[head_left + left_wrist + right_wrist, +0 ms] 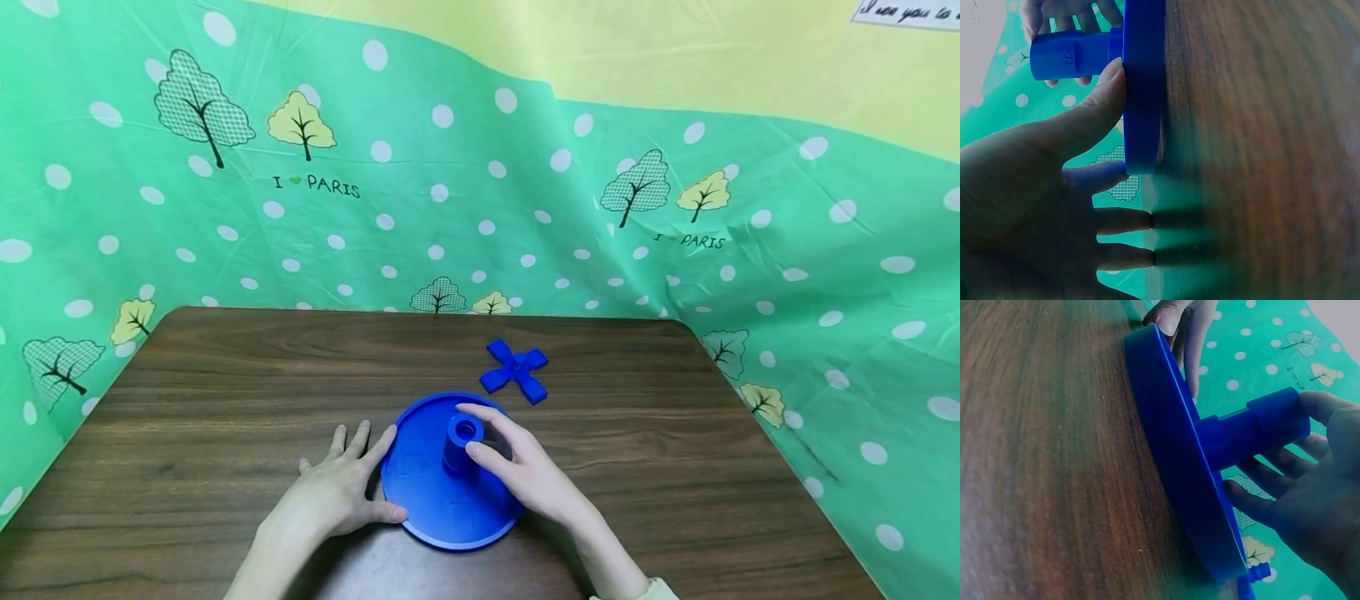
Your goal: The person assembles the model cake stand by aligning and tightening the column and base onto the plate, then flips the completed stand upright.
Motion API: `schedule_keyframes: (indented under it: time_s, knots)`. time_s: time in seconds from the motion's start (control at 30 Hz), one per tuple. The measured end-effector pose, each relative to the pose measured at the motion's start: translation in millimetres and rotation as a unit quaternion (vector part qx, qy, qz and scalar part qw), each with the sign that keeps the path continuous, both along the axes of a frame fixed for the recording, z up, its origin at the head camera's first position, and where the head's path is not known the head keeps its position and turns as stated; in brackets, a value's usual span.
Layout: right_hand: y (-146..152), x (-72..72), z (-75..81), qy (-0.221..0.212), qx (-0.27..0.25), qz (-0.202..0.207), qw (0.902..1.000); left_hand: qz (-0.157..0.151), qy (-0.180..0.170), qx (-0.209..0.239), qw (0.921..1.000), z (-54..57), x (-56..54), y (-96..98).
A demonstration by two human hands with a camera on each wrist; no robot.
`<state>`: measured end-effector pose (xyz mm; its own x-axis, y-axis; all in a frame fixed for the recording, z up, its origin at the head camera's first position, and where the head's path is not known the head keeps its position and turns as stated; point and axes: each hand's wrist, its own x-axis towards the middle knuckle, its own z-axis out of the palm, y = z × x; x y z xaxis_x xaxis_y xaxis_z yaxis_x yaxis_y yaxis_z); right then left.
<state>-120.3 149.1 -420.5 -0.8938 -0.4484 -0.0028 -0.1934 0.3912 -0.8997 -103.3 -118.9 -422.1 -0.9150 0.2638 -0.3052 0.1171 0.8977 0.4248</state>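
A round blue base with a raised rim lies flat on the table, and a hollow blue tube stands upright at its middle. My left hand lies at the base's left side with fingers spread and straight; its thumb and index finger touch the rim. In the left wrist view, the left thumb presses against the base's edge. My right hand curves round the tube from the right, the thumb near its top. The right wrist view shows the right thumb at the tube's upper end and fingers behind it.
A blue cross-shaped piece with a small central peg lies behind the base. The brown wood-grain table ends at a back edge against a green dotted cloth.
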Motion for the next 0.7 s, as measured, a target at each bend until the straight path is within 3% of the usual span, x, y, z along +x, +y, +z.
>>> schedule_keyframes:
  time_s: [0.27,0.57,0.7]
  knots:
    - [-2.6,0.5,-3.7,0.013,0.021,-0.027,0.9993,0.000,0.004,0.000,1.0000,0.3,0.4,-0.6]
    - [0.2,-0.2,-1.7,0.009,-0.002,-0.001,1.0000,0.001,0.000,0.000,1.0000,0.8,0.0,-0.1]
    - [-1.3,0.1,-2.9,0.006,0.007,-0.011,0.9999,0.002,0.001,0.001,1.0000,0.5,0.1,-0.2]
